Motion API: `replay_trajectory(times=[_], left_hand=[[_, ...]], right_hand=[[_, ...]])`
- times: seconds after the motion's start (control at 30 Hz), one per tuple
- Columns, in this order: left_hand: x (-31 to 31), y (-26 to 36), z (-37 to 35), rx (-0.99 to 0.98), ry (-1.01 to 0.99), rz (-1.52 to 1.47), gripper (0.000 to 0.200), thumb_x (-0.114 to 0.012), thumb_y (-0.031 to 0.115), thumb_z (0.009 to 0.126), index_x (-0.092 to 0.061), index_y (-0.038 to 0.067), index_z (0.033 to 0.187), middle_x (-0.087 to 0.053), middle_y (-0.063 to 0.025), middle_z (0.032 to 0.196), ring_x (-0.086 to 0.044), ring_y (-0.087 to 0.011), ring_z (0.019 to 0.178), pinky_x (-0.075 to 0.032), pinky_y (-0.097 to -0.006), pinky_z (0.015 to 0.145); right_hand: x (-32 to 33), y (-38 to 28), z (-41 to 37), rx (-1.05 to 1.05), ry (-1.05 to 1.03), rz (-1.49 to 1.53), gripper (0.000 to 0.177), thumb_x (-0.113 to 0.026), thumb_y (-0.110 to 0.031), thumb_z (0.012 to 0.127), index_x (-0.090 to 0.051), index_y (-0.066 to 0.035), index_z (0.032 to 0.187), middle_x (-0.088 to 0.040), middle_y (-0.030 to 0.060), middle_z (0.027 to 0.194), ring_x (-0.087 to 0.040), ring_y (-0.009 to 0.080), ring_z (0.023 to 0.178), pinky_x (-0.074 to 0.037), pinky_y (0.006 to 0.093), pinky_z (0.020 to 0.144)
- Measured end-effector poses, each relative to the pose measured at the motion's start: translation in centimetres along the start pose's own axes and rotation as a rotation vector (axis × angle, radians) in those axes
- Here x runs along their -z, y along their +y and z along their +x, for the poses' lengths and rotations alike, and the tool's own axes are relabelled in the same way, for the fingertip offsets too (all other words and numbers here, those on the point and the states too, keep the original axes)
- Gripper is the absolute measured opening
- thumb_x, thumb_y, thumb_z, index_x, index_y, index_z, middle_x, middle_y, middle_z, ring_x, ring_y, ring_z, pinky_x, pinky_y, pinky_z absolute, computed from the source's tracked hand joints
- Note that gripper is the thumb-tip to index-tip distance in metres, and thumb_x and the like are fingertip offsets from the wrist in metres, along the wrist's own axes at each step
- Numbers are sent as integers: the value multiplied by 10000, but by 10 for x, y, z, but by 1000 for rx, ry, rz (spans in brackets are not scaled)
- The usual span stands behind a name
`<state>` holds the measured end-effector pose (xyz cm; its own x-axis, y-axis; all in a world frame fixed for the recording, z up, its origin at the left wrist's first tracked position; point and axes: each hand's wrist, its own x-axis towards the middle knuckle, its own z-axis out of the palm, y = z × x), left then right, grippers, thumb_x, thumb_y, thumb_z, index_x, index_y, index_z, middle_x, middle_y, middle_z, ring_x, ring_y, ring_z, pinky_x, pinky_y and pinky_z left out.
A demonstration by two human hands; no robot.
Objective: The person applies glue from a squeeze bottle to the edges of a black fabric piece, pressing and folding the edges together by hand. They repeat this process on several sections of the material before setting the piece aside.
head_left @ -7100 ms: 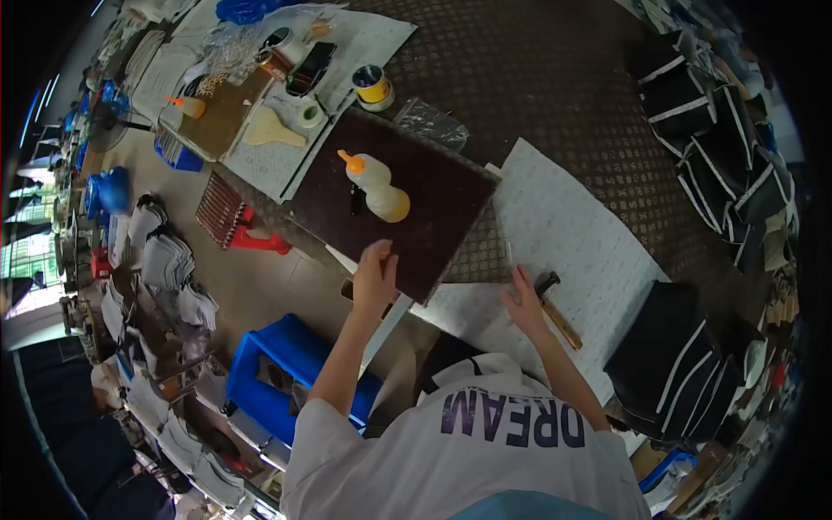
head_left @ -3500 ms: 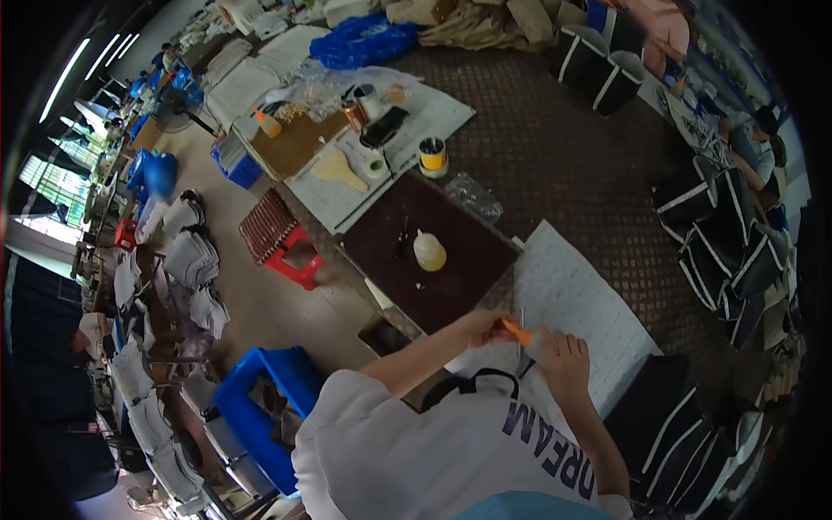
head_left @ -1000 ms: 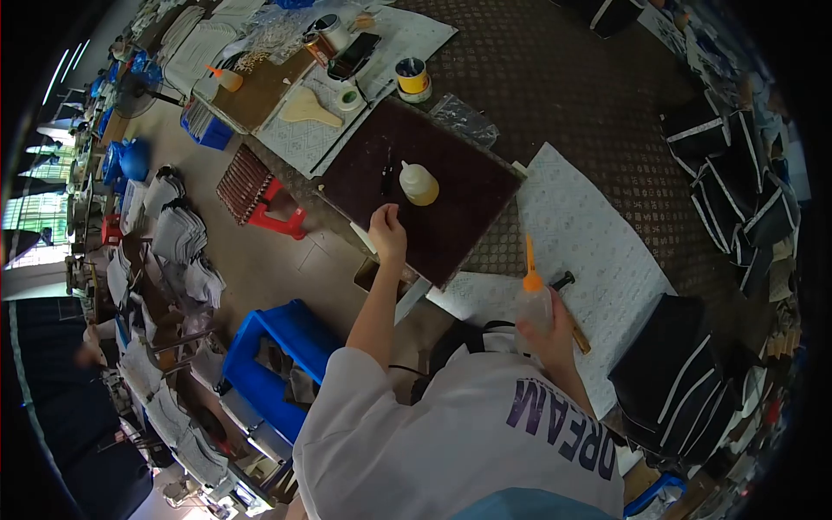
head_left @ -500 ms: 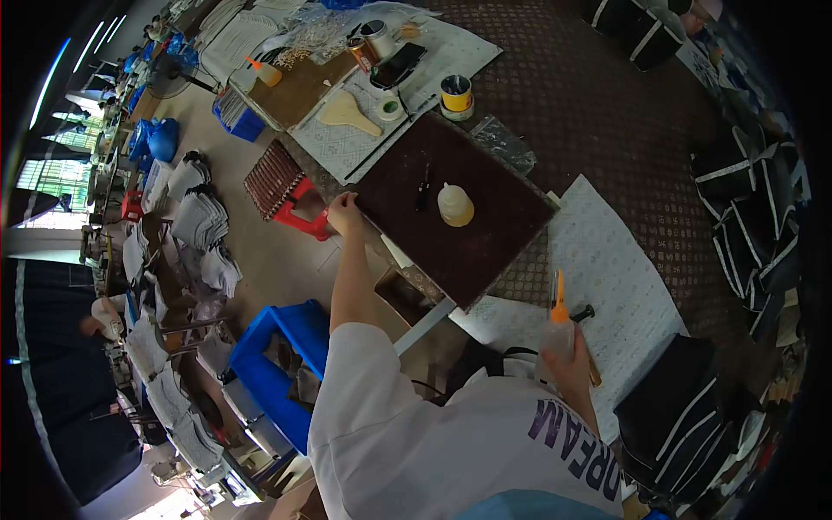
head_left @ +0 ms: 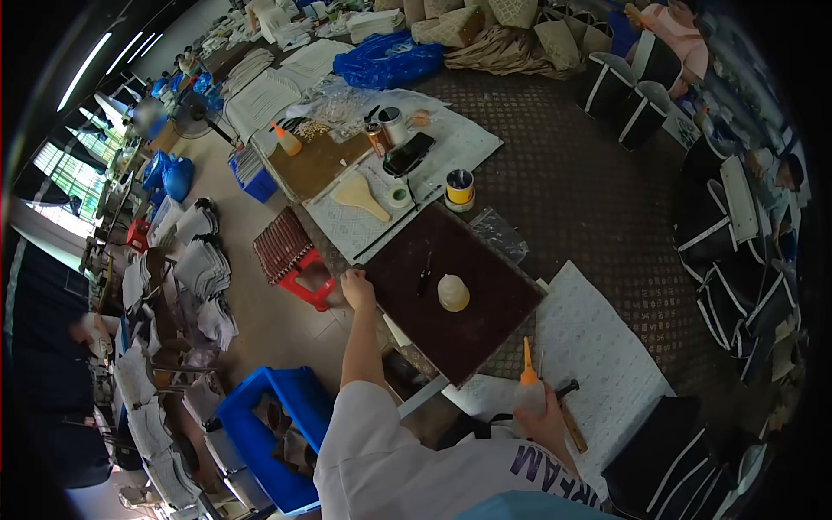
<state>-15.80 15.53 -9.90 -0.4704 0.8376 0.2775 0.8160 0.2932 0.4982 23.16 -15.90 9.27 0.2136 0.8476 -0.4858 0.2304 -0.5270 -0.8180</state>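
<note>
At the left corner of a dark brown board (head_left: 407,321), my left hand (head_left: 356,289) has its fingers closed at the edge; whatever they pinch is too small to make out. My right hand (head_left: 548,419) is wrapped round a clear bottle (head_left: 529,392) with an upright orange nozzle, right of the board's near corner. On the board stand a pale, yellowish bottle (head_left: 453,294) and a small dark tool (head_left: 425,276). Beside my right hand a hammer (head_left: 573,426) lies on white patterned sheeting (head_left: 598,347).
Beyond the board are a yellow-labelled can (head_left: 459,186), a tape roll (head_left: 399,197), a phone (head_left: 409,154) and another orange-nozzled bottle (head_left: 288,141). A red stool (head_left: 309,282) and blue crate (head_left: 238,425) stand left. Dark bags (head_left: 737,286) and a person (head_left: 676,35) are right.
The view has tilted upward, so the table and both hands appear lower. My left hand remains at the board's corner. The orange-nozzled bottle is still in my right hand.
</note>
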Motion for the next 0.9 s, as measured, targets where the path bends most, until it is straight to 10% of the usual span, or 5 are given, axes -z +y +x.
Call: replay_trajectory(times=[0.2, 0.57, 0.67, 0.77, 0.9], left_hand=[[22, 26, 19, 414, -18, 184, 159, -563, 133, 872, -623, -14, 875, -648, -202, 857, -639, -379, 802, -531, -434, 705], [41, -24, -13, 642, -98, -1270, 305, -635, -23, 803, -592, -75, 1101, -595, -41, 885, -575, -128, 743, -480, -220, 649], [52, -53, -45, 593, -194, -1188, 246, -520, 91, 855, -622, -33, 1040, -480, 15, 631, -400, -50, 519, -276, -185, 468], [59, -91, -90, 710, -263, -843, 261, -540, 125, 875, -627, -22, 1073, -533, -7, 673, -481, -103, 580, -401, -240, 547], [39, -155, -166, 402, -222, -195, 274, -573, 283, 867, -689, 110, 1045, -653, -44, 746, -607, -145, 615, -480, -301, 607]], right_hand=[[21, 38, -21, 9, 101, -20, 778, -722, -206, 724, -337, -4, 1369, -490, 195, 1274, -496, 312, 1163, -412, 390, 950], [42, 78, -24, -76, 373, 331, 670, -688, -118, 774, -375, -5, 1355, -518, 116, 1226, -521, 212, 1086, -439, 336, 912], [34, 64, -24, -36, 310, 270, 658, -683, -106, 781, -377, -8, 1355, -524, 112, 1213, -528, 212, 1072, -444, 336, 906], [26, 71, -17, 8, 246, 237, 661, -696, -129, 782, -381, -11, 1351, -527, 110, 1205, -530, 211, 1067, -446, 335, 900], [20, 80, -14, 16, 165, 238, 661, -710, -172, 785, -390, -16, 1342, -534, 101, 1192, -532, 205, 1063, -446, 331, 892]])
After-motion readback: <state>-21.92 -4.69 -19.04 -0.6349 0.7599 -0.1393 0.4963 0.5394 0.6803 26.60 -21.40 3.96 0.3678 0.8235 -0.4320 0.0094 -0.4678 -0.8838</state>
